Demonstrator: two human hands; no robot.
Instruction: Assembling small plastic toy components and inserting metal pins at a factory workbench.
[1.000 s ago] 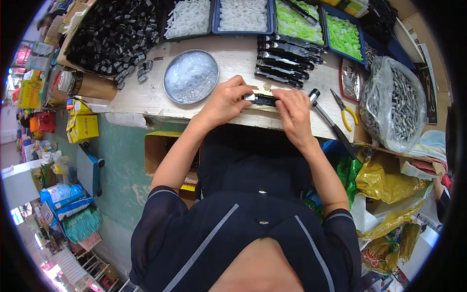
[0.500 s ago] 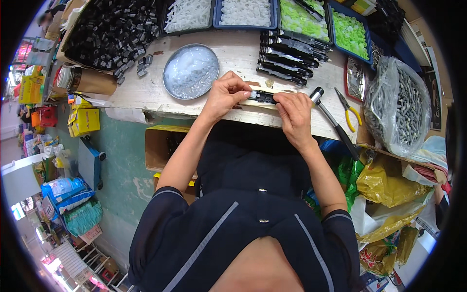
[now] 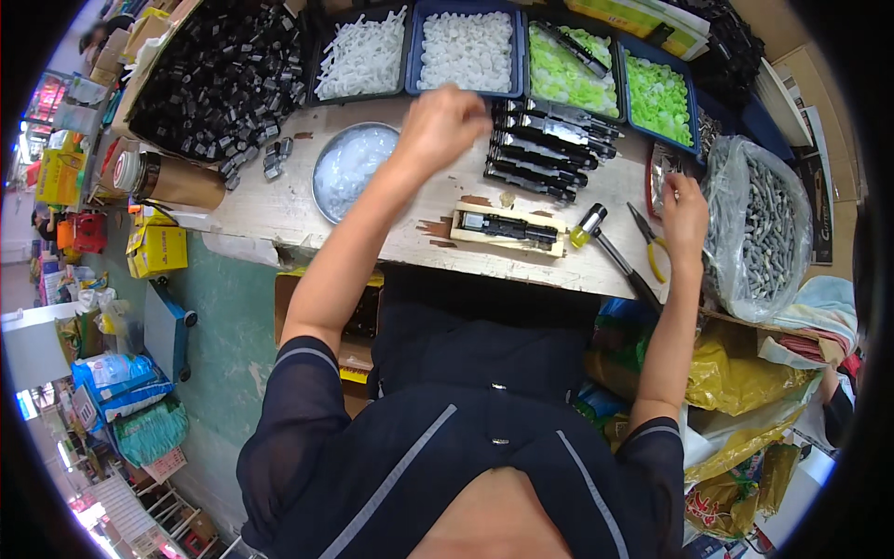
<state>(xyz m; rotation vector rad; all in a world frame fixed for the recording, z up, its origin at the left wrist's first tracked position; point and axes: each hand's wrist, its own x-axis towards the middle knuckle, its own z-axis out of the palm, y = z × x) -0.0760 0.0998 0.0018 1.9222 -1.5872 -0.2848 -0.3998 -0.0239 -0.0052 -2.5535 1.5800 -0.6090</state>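
My left hand (image 3: 440, 129) is raised over the bench in front of the blue tray of small white pieces (image 3: 466, 51); motion smears its bent fingers. On the right, my right hand (image 3: 685, 219) has its fingertips drawn together at the edge of a small red tray (image 3: 659, 177) with shiny small parts. Whatever those fingers hold, if anything, is too small to see. Between the hands, a black slim part (image 3: 507, 228) lies in a cream wooden holder (image 3: 466, 244), touched by neither hand. Several black assembled parts (image 3: 545, 154) are lined up behind it.
A hammer (image 3: 615, 252) and yellow-handled pliers (image 3: 649, 240) lie right of the holder. Left stand a round metal dish (image 3: 321, 191), a heap of black pieces (image 3: 223, 84) and a brown jar (image 3: 182, 179). Green pieces (image 3: 661, 98) fill trays behind; a bag of grey parts (image 3: 768, 224) stands right.
Both hands have let go of the black part, which stays in the wooden holder. My left hand has moved up toward the trays; my right has moved right, to the red tray.
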